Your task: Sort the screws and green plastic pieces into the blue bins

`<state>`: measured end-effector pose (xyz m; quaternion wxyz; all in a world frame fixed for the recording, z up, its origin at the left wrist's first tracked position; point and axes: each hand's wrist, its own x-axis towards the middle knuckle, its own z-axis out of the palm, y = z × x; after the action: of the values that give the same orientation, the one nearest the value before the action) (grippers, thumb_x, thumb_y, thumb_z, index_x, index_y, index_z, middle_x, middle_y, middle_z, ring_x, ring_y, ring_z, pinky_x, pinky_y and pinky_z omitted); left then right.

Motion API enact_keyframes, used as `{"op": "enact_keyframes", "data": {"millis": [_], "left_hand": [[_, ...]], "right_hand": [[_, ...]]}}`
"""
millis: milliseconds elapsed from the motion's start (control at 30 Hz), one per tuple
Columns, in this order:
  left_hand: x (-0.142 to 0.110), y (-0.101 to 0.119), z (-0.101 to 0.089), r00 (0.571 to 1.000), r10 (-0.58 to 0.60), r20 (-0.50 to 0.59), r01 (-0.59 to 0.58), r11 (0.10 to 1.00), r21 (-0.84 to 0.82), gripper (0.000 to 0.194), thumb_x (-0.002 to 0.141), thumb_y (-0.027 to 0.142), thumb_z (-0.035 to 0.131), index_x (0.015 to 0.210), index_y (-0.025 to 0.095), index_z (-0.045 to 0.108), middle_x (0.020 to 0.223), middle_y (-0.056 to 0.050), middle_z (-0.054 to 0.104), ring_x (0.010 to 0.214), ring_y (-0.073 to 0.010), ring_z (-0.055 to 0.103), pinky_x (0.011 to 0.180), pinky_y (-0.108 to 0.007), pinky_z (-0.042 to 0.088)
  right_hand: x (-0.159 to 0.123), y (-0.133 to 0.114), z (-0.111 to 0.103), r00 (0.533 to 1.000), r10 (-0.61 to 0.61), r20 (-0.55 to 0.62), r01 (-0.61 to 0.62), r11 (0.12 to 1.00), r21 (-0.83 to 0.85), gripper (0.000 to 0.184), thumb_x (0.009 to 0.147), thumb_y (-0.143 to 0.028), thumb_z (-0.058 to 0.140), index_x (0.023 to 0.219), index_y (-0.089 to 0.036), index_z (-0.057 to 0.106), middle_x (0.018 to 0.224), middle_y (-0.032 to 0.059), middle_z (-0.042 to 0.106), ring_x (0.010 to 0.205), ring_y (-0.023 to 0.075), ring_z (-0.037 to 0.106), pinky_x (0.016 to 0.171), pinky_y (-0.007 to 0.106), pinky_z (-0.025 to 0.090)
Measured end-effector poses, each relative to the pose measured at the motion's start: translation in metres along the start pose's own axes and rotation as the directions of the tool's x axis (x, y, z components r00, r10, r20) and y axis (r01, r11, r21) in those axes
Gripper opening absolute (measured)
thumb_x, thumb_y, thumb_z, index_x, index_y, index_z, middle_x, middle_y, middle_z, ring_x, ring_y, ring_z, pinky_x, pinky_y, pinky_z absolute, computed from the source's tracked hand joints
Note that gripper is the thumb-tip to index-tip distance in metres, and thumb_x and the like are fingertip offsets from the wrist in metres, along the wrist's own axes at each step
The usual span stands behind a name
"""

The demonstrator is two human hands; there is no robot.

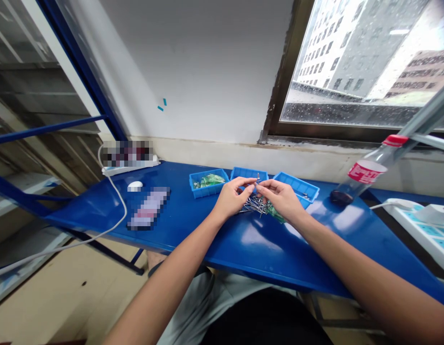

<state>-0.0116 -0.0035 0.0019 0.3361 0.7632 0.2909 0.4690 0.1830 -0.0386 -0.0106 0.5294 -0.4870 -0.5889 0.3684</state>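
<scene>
My left hand point(232, 195) and my right hand point(281, 195) meet above the table, fingertips together in a pinch. Between them a small, thin metal pin point(258, 177) stands up; its exact kind is too small to make out. Right below the hands lies a loose heap of slim silvery metal pins point(253, 206). Green plastic pieces point(275, 213) sit at the heap's right side, partly covered by my right hand. Behind the hands is the middle blue bin point(249, 171), its inside mostly hidden.
A left blue bin point(209, 194) holds green pieces; a right blue bin point(308, 189) has a few small parts. A bottle point(366, 170) with dark liquid and a power strip point(423, 225) stand right. Leftward are a blurred phone-like object point(149, 209), white mouse point(135, 185) and cable point(125, 211).
</scene>
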Motion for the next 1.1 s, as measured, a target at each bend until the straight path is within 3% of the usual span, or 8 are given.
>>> {"op": "enact_keyframes", "data": {"millis": [133, 233, 333, 433, 767, 1000, 1100], "left_hand": [[-0.003, -0.009, 0.0, 0.998, 0.044, 0.035, -0.052, 0.967, 0.251, 0.024, 0.099, 0.02, 0.062, 0.116, 0.019, 0.078, 0.114, -0.01, 0.078, 0.102, -0.0225, 0.073, 0.09, -0.036, 0.06], [-0.007, -0.016, 0.003, 0.975, 0.118, 0.186, -0.187, 0.889, 0.418, 0.023, 0.097, 0.023, 0.065, 0.116, 0.02, 0.078, 0.121, -0.011, 0.076, 0.114, -0.027, 0.07, 0.105, -0.044, 0.056], [-0.012, -0.017, 0.006, 0.938, 0.122, 0.324, -0.274, 0.833, 0.48, 0.033, 0.095, 0.033, 0.071, 0.126, 0.022, 0.076, 0.131, -0.011, 0.074, 0.124, -0.0305, 0.067, 0.11, -0.047, 0.052], [-0.013, -0.016, 0.007, 0.916, 0.083, 0.392, -0.293, 0.807, 0.513, 0.04, 0.092, 0.039, 0.075, 0.128, 0.022, 0.075, 0.134, -0.012, 0.073, 0.126, -0.0332, 0.066, 0.108, -0.049, 0.052], [-0.007, -0.021, 0.005, 0.894, 0.096, 0.438, -0.336, 0.79, 0.513, 0.013, 0.094, 0.027, 0.073, 0.102, 0.024, 0.083, 0.117, -0.008, 0.078, 0.108, -0.0267, 0.072, 0.094, -0.041, 0.053], [-0.009, -0.013, 0.006, 0.862, 0.156, 0.482, -0.449, 0.674, 0.586, 0.016, 0.098, 0.02, 0.062, 0.099, 0.019, 0.078, 0.104, -0.011, 0.077, 0.105, -0.0272, 0.069, 0.092, -0.042, 0.05], [-0.009, -0.012, 0.007, 0.867, 0.189, 0.461, -0.457, 0.67, 0.585, 0.016, 0.098, 0.018, 0.061, 0.096, 0.018, 0.077, 0.101, -0.012, 0.077, 0.102, -0.028, 0.069, 0.09, -0.042, 0.05]], "right_hand": [[0.003, 0.003, -0.001, 0.999, 0.011, -0.053, -0.011, 1.0, 0.006, 0.048, 0.085, -0.066, 0.077, 0.098, -0.02, 0.073, 0.083, 0.0057, 0.075, 0.06, 0.0156, 0.061, 0.057, 0.03, 0.051], [0.005, 0.004, -0.001, 0.997, 0.022, -0.078, -0.021, 1.0, 0.003, 0.047, 0.086, -0.066, 0.076, 0.098, -0.02, 0.072, 0.084, 0.0055, 0.075, 0.057, 0.0147, 0.058, 0.055, 0.03, 0.049], [0.007, 0.007, -0.002, 0.994, 0.046, -0.103, -0.048, 0.999, -0.014, 0.048, 0.086, -0.066, 0.077, 0.097, -0.02, 0.074, 0.08, 0.0051, 0.074, 0.056, 0.0148, 0.058, 0.052, 0.029, 0.046], [0.009, 0.012, -0.005, 0.988, 0.079, -0.134, -0.087, 0.995, -0.053, 0.05, 0.087, -0.069, 0.074, 0.09, -0.019, 0.075, 0.07, 0.0044, 0.071, 0.053, 0.0148, 0.056, 0.048, 0.028, 0.042], [0.004, 0.006, -0.007, 0.99, -0.024, -0.138, 0.003, 0.989, -0.147, 0.056, 0.088, -0.074, 0.069, 0.085, -0.019, 0.074, 0.069, 0.0054, 0.071, 0.058, 0.0185, 0.062, 0.054, 0.031, 0.047], [0.001, 0.001, -0.005, 0.992, -0.042, -0.121, 0.022, 0.986, -0.166, 0.052, 0.09, -0.072, 0.069, 0.084, -0.02, 0.072, 0.07, 0.005, 0.072, 0.059, 0.019, 0.063, 0.058, 0.033, 0.048], [0.001, 0.0, -0.005, 0.992, -0.048, -0.118, 0.027, 0.986, -0.166, 0.051, 0.09, -0.071, 0.069, 0.085, -0.02, 0.072, 0.071, 0.0053, 0.072, 0.06, 0.0197, 0.064, 0.058, 0.033, 0.048]]}}
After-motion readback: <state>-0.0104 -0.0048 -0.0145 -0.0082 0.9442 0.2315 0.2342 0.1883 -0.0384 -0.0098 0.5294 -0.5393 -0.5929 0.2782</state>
